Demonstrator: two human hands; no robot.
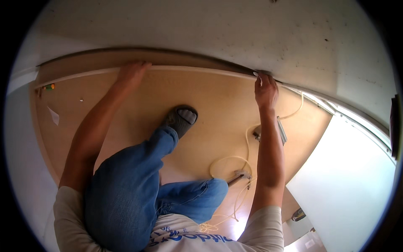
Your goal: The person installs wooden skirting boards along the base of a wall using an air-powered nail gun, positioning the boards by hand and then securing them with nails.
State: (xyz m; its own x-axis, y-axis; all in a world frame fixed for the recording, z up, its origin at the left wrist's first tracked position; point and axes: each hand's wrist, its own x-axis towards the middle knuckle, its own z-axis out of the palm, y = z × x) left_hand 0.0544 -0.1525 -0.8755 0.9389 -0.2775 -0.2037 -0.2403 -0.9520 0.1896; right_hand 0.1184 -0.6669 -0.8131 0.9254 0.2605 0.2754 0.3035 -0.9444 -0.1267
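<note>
A long, narrow wooden board (189, 68) with a pale edge runs along the foot of the white wall (201, 29). Between board and wall is a dark gap, widest around the middle and narrowing to the right. My left hand (133, 74) is closed over the board's edge left of centre, its fingertips on the far side. Farther right, my right hand (266, 90) grips the board near its right end, close against the wall, with the fingers curled and partly hidden. Both arms are stretched forward past my bent knees.
A pale hose (247, 143) loops over the wooden floor (201, 138) beside a grey metal tool (281, 131) and a hammer (241, 173). A green-and-orange handled tool (49, 87) and a paper scrap (53, 116) lie left. A white panel (344, 168) stands right. My foot (183, 119) rests mid-floor.
</note>
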